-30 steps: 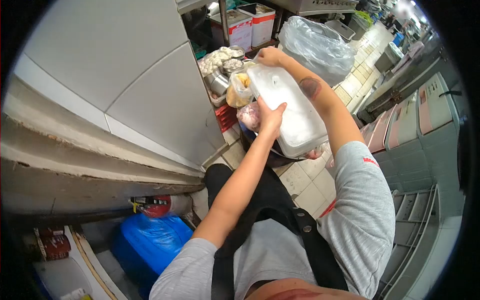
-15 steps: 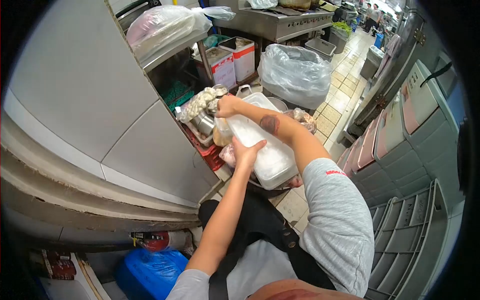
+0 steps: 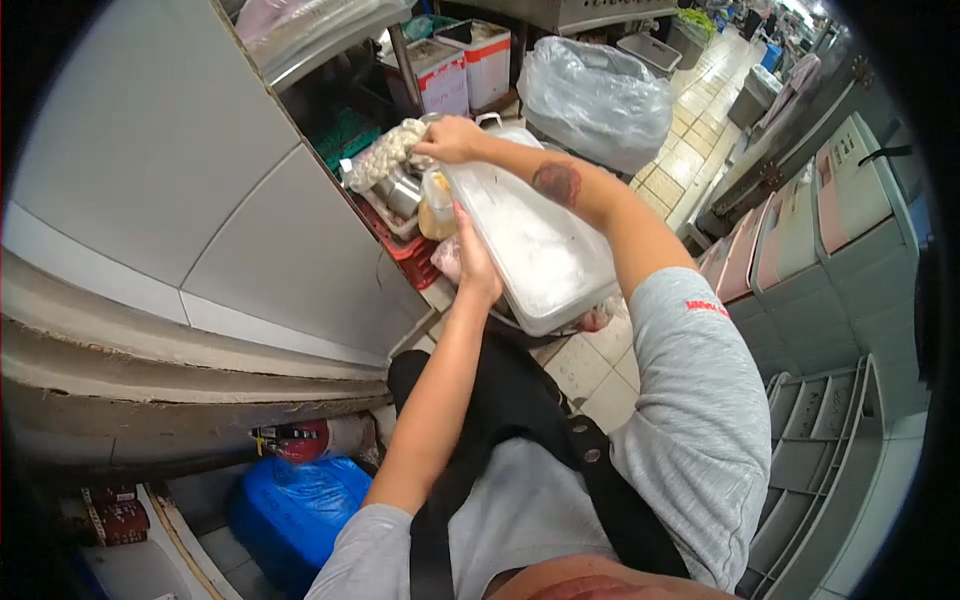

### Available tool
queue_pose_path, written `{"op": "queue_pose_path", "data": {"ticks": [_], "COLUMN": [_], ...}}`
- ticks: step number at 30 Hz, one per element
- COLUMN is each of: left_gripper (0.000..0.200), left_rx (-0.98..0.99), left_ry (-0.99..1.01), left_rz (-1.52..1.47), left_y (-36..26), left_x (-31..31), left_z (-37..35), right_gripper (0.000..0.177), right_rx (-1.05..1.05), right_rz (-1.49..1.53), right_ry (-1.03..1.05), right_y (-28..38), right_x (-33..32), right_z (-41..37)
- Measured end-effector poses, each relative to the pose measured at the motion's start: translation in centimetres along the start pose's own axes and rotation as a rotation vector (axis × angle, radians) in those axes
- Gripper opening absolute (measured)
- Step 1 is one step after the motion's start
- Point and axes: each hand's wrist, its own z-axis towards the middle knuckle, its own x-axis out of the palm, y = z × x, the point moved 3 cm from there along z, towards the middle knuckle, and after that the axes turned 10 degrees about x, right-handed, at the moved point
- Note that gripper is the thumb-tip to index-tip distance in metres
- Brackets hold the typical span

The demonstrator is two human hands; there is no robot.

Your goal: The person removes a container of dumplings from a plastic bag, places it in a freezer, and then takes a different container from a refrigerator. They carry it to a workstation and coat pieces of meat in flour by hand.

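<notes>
Right hand (image 3: 452,138) curls fingers over the tilted container's (image 3: 540,250) far end, while left hand (image 3: 476,262), fingers pressed together, grips its left edge, apparently for support.

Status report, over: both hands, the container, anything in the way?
Left hand on near side of plastic container; right hand grips far end. Container held tilted. Food bags crowd its left.

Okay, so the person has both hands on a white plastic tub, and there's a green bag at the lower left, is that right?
Not quite. The head view shows that the bag at the lower left is blue, not green. The rest is right: the left hand and the right hand both hold the white plastic tub.
</notes>
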Motion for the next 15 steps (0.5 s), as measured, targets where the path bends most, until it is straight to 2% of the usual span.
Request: {"op": "queue_pose_path", "data": {"ticks": [2,5,6,9,12,14,15], "left_gripper": [0.061,0.062,0.060,0.056,0.058,0.057,0.056], "left_rx": [0.013,0.118,0.020,-0.100,0.348,0.301,0.277], "left_ry": [-0.086,-0.109,-0.140,-0.022,-0.072,-0.052,-0.038], "left_rz": [0.148,0.468,0.388,-0.030,0.454,0.430,0.420], "left_y": [0.9,1.0,0.2,-0.1,-1.0,-0.7,-0.7], "left_x": [-0.1,-0.3,1.2,0.7,1.2,0.6,0.3], "left_z": [0.0,0.3,-0.2,0.9,2.3,2.9,3.1], "right_gripper": [0.060,0.058,0.056,0.055,0.050,0.047,0.046], "right_rx": [-0.039,-0.145,-0.206,-0.184,-0.279,-0.383,-0.354], "right_rz": [0.062,0.252,0.253,0.162,0.236,0.333,0.325], "right_ry": [0.009,0.013,-0.038,-0.035,-0.030,-0.033,-0.003], "right_y": [-0.1,-1.0,-1.3,-1.0,0.2,0.4,0.2], "right_x": [-1.2,-2.4,-2.2,-1.7,-1.1,-1.0,-1.3], "right_z": [-0.1,0.5,0.5,-0.4,-0.6,-0.8,-0.8]}}
